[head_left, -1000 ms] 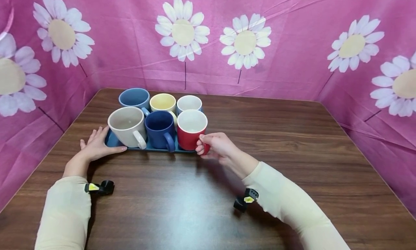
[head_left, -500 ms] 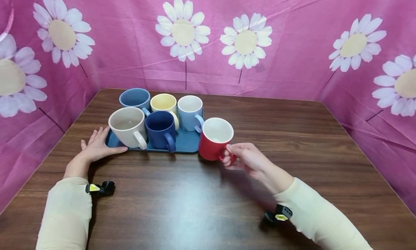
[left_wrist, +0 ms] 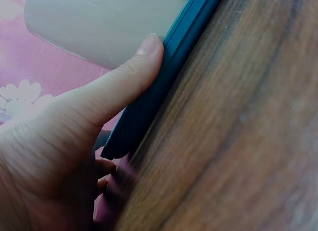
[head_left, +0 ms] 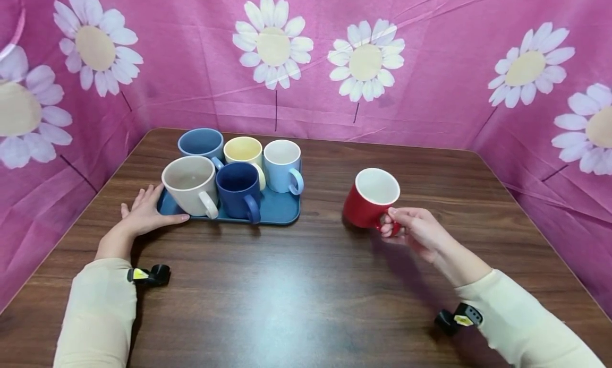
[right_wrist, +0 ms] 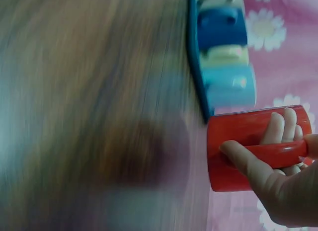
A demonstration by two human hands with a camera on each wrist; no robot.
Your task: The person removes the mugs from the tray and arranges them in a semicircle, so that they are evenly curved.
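In the head view my right hand (head_left: pixel 418 227) grips the handle of a red mug (head_left: pixel 365 208) with a white inside. The mug is off the blue tray (head_left: pixel 282 215), to its right, slightly tilted and a little above the table. My left hand (head_left: pixel 148 214) touches the tray's front left corner, its thumb along the front edge and its fingers beside the left side. On the tray stand a large off-white mug (head_left: pixel 188 187), a dark blue mug (head_left: pixel 234 195), a yellow mug (head_left: pixel 246 149), a light blue mug (head_left: pixel 279 174) and a grey-blue mug (head_left: pixel 201 142), partly hidden.
The tray lies on a brown wooden table (head_left: pixel 296 283), near its back left. A pink cloth with white flowers (head_left: pixel 315 108) hangs behind and along both sides. The front right place on the tray is bare.
My right hand has carried the red mug off the tray's front right and to the right across the table. The left hand stays at the tray's corner.
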